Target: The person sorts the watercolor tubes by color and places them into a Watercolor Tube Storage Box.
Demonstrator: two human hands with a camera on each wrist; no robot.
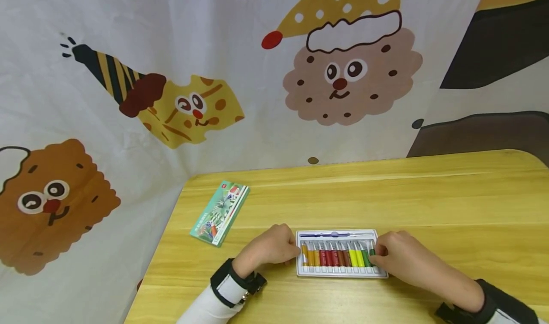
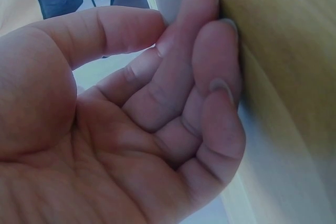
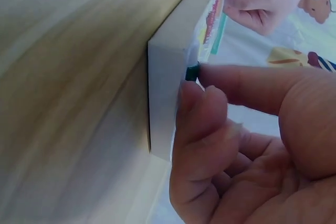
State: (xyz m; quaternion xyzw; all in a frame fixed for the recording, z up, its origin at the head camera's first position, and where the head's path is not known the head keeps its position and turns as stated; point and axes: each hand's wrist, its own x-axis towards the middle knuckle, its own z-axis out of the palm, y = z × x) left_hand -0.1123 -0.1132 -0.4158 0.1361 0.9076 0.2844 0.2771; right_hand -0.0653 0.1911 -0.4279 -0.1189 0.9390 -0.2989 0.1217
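A white paint tray (image 1: 343, 274) lies on the table with a row of small paint tubes running from orange through red, brown and yellow to green. Along its far side lies a thin blue paintbrush (image 1: 330, 235). My left hand (image 1: 274, 245) holds the tray's left edge between thumb and index finger, the other fingers curled against the tabletop. At the right end, my right hand (image 1: 405, 257) pinches a dark green paint tube (image 3: 192, 73) between thumb and forefinger. That tube sits within the tray, mostly covered by the fingers.
A mint-green box (image 1: 219, 213) with printed pictures lies on the wooden table (image 1: 429, 195), toward its left edge. Behind the table hangs a white cloth (image 1: 257, 133) printed with cartoon biscuits and cheese. Both wrists wear black straps.
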